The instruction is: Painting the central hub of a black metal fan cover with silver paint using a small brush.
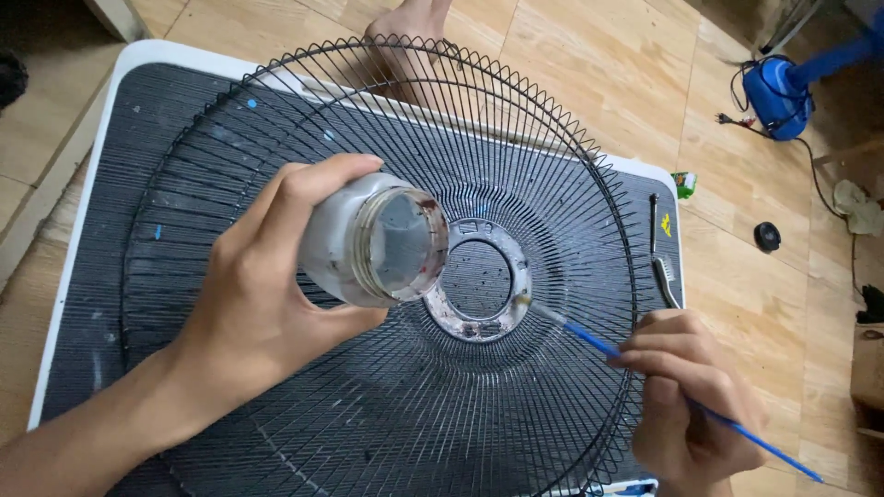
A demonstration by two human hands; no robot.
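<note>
- Over the middle of the round black wire fan guard (387,368), which is laid flat on a dark ribbed panel with a white frame (120,101), a small clear plastic jar of grey paint (373,241) is held tipped on its side in the left hand (258,304), its open mouth turned toward the guard's hub.
- The left fingers are wrapped around the jar's body, thumb below and the rest curled over the top; the grip looks firm, but whether the jar is slippery cannot be told.
- A thin blue-handled paintbrush (645,368) is pinched between the thumb and bunched fingertips of the right hand (686,405), and its bristle tip is set on the paint-smeared silver centre ring (477,281) of the guard.
- Spilling is judged the main risk: with the jar tilted this far, paint could run over the lip and drip through the wires onto the panel beneath.
- A slip of the brush could carry paint off the ring onto the black wires, since the ring is narrow and the wires meet it closely.
- The guard rests loose, so pressure from the brush might rock or shift it and smear wet paint.
- A bare foot (414,28) is seen just past the far rim, where drips or a sliding guard could reach it.
- A toothbrush (661,267) lies on the panel's right edge, and a blue fan motor with cord (778,92) sits well apart on the wooden floor (589,74).
</note>
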